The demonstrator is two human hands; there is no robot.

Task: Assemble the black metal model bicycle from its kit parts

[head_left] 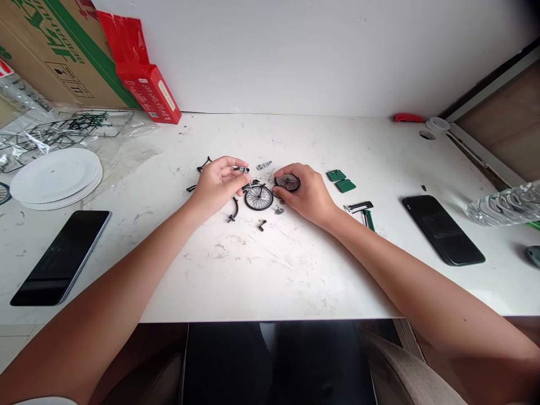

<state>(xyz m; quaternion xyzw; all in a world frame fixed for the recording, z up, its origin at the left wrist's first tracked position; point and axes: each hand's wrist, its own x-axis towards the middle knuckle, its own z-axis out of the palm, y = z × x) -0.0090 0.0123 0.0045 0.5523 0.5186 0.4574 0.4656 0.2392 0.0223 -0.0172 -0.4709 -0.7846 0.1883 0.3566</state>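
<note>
Two bare hands, both mine, are working close together over the middle of the white tabletop (278, 270). My left hand (221, 184) is pinching a small dark-and-silver part (242, 169) narrowly between thumb and fingers, holding it up just left of centre. My right hand (311, 194) is holding a spoked wheel (288, 181) by its black rim, the fingers curling around the far side and the thumb pressing at the near left. A second wheel (259, 198) is lying between my hands, with small black pieces at its far edge; I cannot tell whether they are joined to it.

On the far side of that wheel, a silver piece (264, 165) is resting in the gap between my hands. Nearer to me, a curved black part (235, 210), a little angular black piece (262, 225) and a small grey piece (279, 210) are lying loose. To the right of my right hand, two green pieces (346, 185) are sitting side by side, with a green strip (369, 220) lying nearer.

Farther out, one phone (61, 257) is lying at the left beside stacked white plates (57, 175), and another phone (444, 229) is lying at the right, near a clear bottle (504, 203). At the far left, a red box (152, 95) is standing before a cardboard box (63, 50).
</note>
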